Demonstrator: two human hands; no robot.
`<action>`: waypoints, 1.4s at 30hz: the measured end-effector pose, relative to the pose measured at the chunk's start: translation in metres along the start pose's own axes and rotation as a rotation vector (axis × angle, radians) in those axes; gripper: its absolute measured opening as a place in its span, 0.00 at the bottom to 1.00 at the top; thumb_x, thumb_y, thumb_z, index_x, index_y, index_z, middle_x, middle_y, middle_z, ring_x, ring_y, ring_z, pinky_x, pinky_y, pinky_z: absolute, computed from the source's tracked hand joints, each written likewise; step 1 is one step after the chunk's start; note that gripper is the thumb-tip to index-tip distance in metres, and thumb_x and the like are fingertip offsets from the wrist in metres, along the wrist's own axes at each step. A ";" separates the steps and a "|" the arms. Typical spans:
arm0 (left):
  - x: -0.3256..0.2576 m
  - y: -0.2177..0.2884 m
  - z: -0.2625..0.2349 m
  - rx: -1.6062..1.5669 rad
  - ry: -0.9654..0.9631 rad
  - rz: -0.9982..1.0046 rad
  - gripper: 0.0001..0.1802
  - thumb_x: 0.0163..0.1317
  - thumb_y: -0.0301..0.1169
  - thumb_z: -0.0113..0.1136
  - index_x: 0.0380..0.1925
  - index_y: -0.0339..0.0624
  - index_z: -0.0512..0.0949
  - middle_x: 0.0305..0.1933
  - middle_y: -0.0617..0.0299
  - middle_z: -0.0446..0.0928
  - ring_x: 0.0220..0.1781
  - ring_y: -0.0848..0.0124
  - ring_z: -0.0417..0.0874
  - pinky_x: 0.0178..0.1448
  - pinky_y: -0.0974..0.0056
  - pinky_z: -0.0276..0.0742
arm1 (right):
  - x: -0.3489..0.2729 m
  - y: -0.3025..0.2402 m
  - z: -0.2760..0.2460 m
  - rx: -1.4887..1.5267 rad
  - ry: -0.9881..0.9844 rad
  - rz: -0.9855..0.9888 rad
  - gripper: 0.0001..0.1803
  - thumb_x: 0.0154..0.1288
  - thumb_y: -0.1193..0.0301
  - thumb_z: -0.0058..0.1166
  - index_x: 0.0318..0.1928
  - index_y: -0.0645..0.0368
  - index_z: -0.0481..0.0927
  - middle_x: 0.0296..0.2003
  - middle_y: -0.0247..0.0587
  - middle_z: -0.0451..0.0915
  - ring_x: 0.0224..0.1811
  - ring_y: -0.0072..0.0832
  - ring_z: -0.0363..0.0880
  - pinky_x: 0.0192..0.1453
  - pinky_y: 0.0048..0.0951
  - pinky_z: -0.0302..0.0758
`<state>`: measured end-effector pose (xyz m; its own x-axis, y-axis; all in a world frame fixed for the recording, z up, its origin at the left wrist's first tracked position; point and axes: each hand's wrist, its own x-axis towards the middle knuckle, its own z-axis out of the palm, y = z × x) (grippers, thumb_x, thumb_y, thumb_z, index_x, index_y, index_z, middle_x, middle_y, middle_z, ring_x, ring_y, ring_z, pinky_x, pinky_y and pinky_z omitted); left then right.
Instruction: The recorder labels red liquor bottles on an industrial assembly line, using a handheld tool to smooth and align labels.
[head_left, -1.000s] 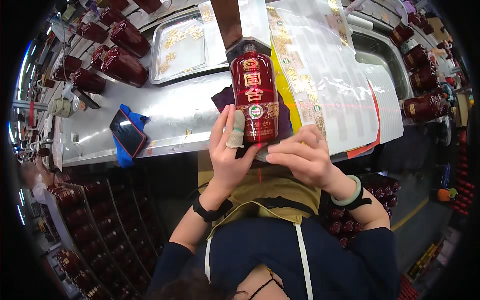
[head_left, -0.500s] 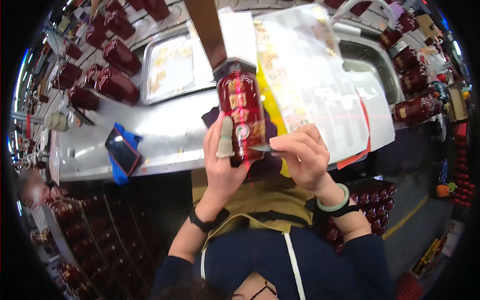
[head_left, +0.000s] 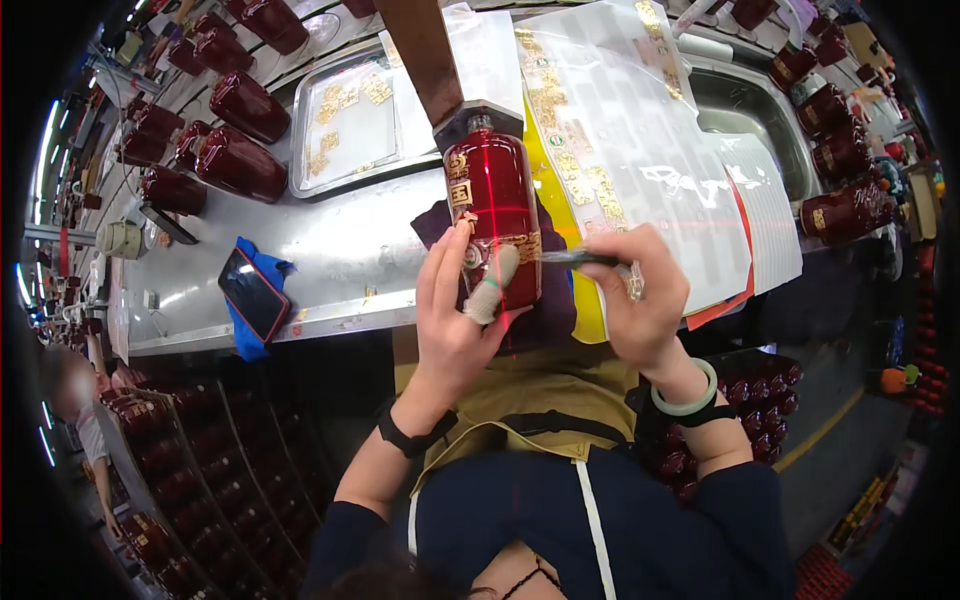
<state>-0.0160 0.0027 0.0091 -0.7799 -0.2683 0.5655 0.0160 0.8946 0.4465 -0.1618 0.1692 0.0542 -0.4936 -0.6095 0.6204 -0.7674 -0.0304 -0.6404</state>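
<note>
A dark red glass bottle (head_left: pixel 500 185) with gold decals lies lengthwise before me, its neck pointing away toward a brown post's bracket (head_left: pixel 480 112). Red laser lines cross it. My left hand (head_left: pixel 452 318) is wrapped round its left side, the fingers at the edge and the thumb, in a pale cloth finger cover (head_left: pixel 490 288), pressed on the front. My right hand (head_left: pixel 645 298) grips a slim dark-handled tool (head_left: pixel 590 258); its thin metal tip meets the bottle's right edge beside a gold decal (head_left: pixel 520 246). A small clear piece (head_left: pixel 633 282) shows by the right fingers. Purple cloth (head_left: pixel 432 222) lies under the bottle.
Decal sheets (head_left: pixel 640 160) spread to the right, near a metal sink (head_left: pixel 750 105). A metal tray (head_left: pixel 300 150) with gold decals stands at left, and a phone (head_left: pixel 255 293) rests on blue cloth at the bench edge. More red bottles (head_left: pixel 240 163) stand around.
The bottle has turned so its gold decal column sits further left. My left thumb has moved right across it. The right hand with the tool has shifted right and up.
</note>
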 end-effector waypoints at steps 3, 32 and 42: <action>0.005 0.009 0.004 0.106 0.040 0.080 0.44 0.38 0.27 0.84 0.63 0.45 0.81 0.76 0.42 0.65 0.75 0.42 0.69 0.73 0.45 0.71 | 0.002 -0.001 0.001 0.140 0.218 0.378 0.10 0.72 0.81 0.59 0.52 0.66 0.80 0.41 0.42 0.83 0.44 0.28 0.82 0.53 0.27 0.77; -0.003 -0.009 0.004 -0.314 0.044 -0.239 0.53 0.49 0.24 0.82 0.75 0.31 0.64 0.77 0.42 0.67 0.76 0.53 0.73 0.77 0.55 0.69 | -0.023 0.011 0.032 0.366 -0.051 0.745 0.13 0.76 0.75 0.52 0.57 0.65 0.71 0.52 0.47 0.78 0.57 0.32 0.77 0.67 0.31 0.69; -0.003 -0.009 0.006 -0.295 0.048 -0.236 0.54 0.46 0.24 0.83 0.75 0.31 0.65 0.77 0.42 0.68 0.75 0.52 0.74 0.76 0.55 0.71 | -0.019 0.013 0.038 0.524 -0.003 0.785 0.12 0.76 0.73 0.54 0.55 0.65 0.73 0.50 0.42 0.78 0.56 0.28 0.75 0.66 0.30 0.69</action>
<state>-0.0170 -0.0023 -0.0006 -0.7533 -0.4773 0.4524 0.0248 0.6669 0.7447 -0.1468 0.1502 0.0175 -0.7896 -0.6090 -0.0758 0.0662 0.0382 -0.9971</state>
